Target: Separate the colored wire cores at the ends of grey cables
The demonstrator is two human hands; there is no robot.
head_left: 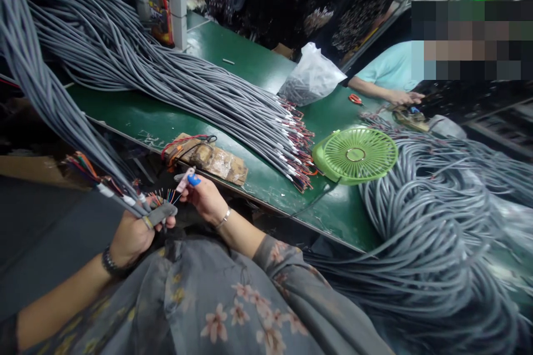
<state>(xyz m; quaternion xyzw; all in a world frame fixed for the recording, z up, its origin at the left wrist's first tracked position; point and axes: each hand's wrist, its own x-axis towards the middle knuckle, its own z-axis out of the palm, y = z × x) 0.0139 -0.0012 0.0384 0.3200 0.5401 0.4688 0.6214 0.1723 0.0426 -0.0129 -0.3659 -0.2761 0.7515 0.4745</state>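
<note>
Several grey cables pass through my left hand, whose fingers are wrapped around them. A grey cover sits on the thumb. Short coloured wires fan out of a stripped end just above that thumb. My right hand is close beside them, thumb and finger pinched at a thin wire from the fan. Pinkish and blue wraps cover its fingertips. Behind the left hand, more cable ends with white bands and coloured wires stick up to the left.
Across the green table lies a thick bundle of grey cables. A wooden block rests at the near edge. To the right are a green fan, a plastic bag and coiled cables. A co-worker's hand is beyond.
</note>
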